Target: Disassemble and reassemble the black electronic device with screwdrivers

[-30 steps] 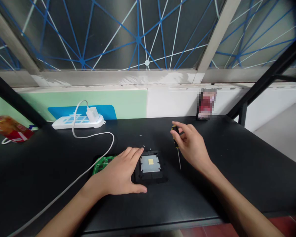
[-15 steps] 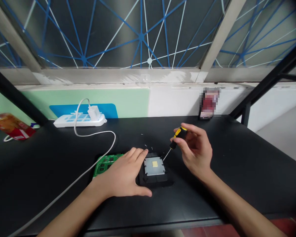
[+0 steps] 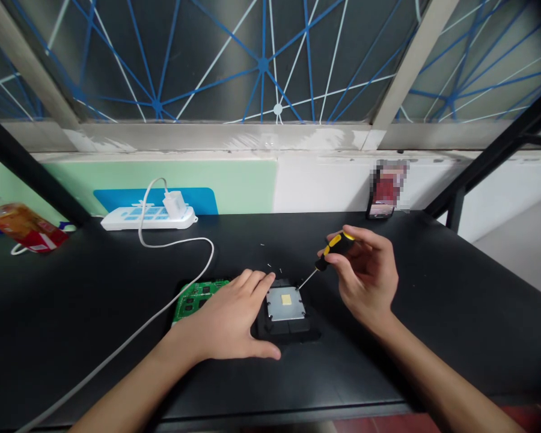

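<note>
My right hand (image 3: pixel 369 270) grips a black and yellow screwdriver (image 3: pixel 338 245) between thumb and fingers. The slanting shaft runs down to the left, its tip at the far right corner of a silver metal plate (image 3: pixel 282 310). A pale yellow square pad (image 3: pixel 286 299) sits on that plate, which lies in a flat black casing (image 3: pixel 293 328). My left hand (image 3: pixel 232 316) rests across the casing's left part, fingers stretched toward the far edge and thumb spread near the front edge. Partly beneath it is a green circuit board (image 3: pixel 196 297).
Small screw-like pieces (image 3: pixel 269 265) lie beyond the casing. A white cable (image 3: pixel 171 245) loops from a power strip (image 3: pixel 148 219) across the black table (image 3: pixel 94 288). A bottle (image 3: pixel 24 227) lies tilted at left; a phone (image 3: pixel 383 198) leans on the wall.
The screwdriver leans over more, its handle shifted right and its tip now at the plate's far corner. My left hand stays in place on the casing. The whole view has shifted slightly.
</note>
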Demonstrator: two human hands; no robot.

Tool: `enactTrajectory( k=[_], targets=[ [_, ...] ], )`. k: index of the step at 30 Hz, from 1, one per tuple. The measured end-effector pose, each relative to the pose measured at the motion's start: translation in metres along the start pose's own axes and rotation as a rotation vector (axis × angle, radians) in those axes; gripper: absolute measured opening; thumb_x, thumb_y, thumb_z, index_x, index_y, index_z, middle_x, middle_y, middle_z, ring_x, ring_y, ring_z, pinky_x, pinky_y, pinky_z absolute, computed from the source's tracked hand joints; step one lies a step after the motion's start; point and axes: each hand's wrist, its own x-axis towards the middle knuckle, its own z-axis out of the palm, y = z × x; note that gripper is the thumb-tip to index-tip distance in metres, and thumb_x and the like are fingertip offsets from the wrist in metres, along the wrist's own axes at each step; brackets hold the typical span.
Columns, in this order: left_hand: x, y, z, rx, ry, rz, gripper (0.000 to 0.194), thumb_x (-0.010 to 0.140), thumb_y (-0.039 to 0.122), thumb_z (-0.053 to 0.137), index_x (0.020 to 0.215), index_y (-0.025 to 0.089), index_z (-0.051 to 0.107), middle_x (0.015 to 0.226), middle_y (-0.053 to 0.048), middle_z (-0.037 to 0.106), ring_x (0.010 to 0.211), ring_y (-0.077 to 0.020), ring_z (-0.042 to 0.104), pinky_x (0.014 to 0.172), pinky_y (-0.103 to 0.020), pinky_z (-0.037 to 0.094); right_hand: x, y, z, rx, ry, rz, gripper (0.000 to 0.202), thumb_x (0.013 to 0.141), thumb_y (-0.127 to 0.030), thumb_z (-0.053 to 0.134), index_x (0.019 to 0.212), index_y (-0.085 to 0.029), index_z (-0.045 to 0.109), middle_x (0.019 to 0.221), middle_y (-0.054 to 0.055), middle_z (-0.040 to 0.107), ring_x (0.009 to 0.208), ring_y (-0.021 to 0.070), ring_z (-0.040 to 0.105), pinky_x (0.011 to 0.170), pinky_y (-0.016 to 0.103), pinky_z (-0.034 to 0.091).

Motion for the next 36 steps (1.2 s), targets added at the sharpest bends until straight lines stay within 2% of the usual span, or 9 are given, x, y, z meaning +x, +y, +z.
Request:
enactTrajectory(
  k=[4, 10, 15, 22, 30, 36],
  targets=[
    [0.000, -0.001, 0.001, -0.009, 0.005, 0.009, 0.110, 0.075, 0.071, 0.070, 0.158, 0.021, 0.019, 0.149, -0.016, 0.044, 0.136, -0.0376, 0.041, 0.111, -0.051, 0.038, 0.000, 0.000, 0.000, 0.005, -0.001, -0.015, 0.041, 0.086, -0.025, 0.074, 0.122, -0.030, 0.056, 0.106, 0.003, 0.065, 0.084, 0.0185, 0.070, 0.071, 0.038, 0.062],
    [0.000, -0.001, 0.001, 0.028, 0.001, 0.010, 0.111, 0.075, 0.072, 0.071, 0.157, 0.016, 0.022, 0.148, -0.018, 0.044, 0.136, -0.0363, 0.041, 0.113, -0.049, 0.037, 0.000, -0.002, 0.001, 0.024, -0.036, -0.007, 0.041, 0.086, -0.023, 0.074, 0.122, -0.030, 0.057, 0.105, 0.003, 0.065, 0.083, 0.0179, 0.070, 0.072, 0.038, 0.062],
    [0.000, -0.001, 0.001, 0.003, 0.008, 0.009, 0.110, 0.075, 0.071, 0.071, 0.158, 0.020, 0.021, 0.148, -0.016, 0.045, 0.135, -0.0363, 0.042, 0.111, -0.049, 0.039, 0.000, -0.007, 0.001, 0.080, -0.089, -0.005, 0.039, 0.089, -0.020, 0.070, 0.123, -0.030, 0.056, 0.106, 0.003, 0.067, 0.090, 0.0189, 0.073, 0.076, 0.039, 0.064],
    [0.000, 0.000, 0.000, -0.010, 0.004, 0.005, 0.110, 0.075, 0.071, 0.070, 0.158, 0.018, 0.021, 0.149, -0.017, 0.044, 0.136, -0.0371, 0.041, 0.112, -0.051, 0.038, -0.001, -0.011, 0.003, 0.091, -0.141, 0.022, 0.038, 0.090, -0.018, 0.067, 0.125, -0.029, 0.056, 0.108, 0.003, 0.068, 0.093, 0.0185, 0.073, 0.079, 0.039, 0.065],
    [0.001, 0.000, -0.001, 0.000, -0.005, -0.001, 0.111, 0.075, 0.071, 0.072, 0.157, 0.018, 0.022, 0.148, -0.017, 0.045, 0.135, -0.0361, 0.042, 0.112, -0.049, 0.038, 0.000, -0.008, 0.004, 0.048, -0.127, 0.020, 0.039, 0.090, -0.019, 0.068, 0.126, -0.030, 0.056, 0.104, 0.003, 0.068, 0.084, 0.0172, 0.070, 0.072, 0.038, 0.064],
    [0.000, 0.002, -0.002, 0.008, -0.012, -0.010, 0.108, 0.076, 0.070, 0.071, 0.157, 0.017, 0.022, 0.148, -0.018, 0.044, 0.137, -0.0372, 0.041, 0.112, -0.051, 0.038, 0.001, -0.015, 0.007, 0.033, -0.136, -0.034, 0.029, 0.094, -0.023, 0.061, 0.122, -0.029, 0.056, 0.114, 0.006, 0.062, 0.104, 0.0212, 0.065, 0.077, 0.040, 0.064]
  ],
)
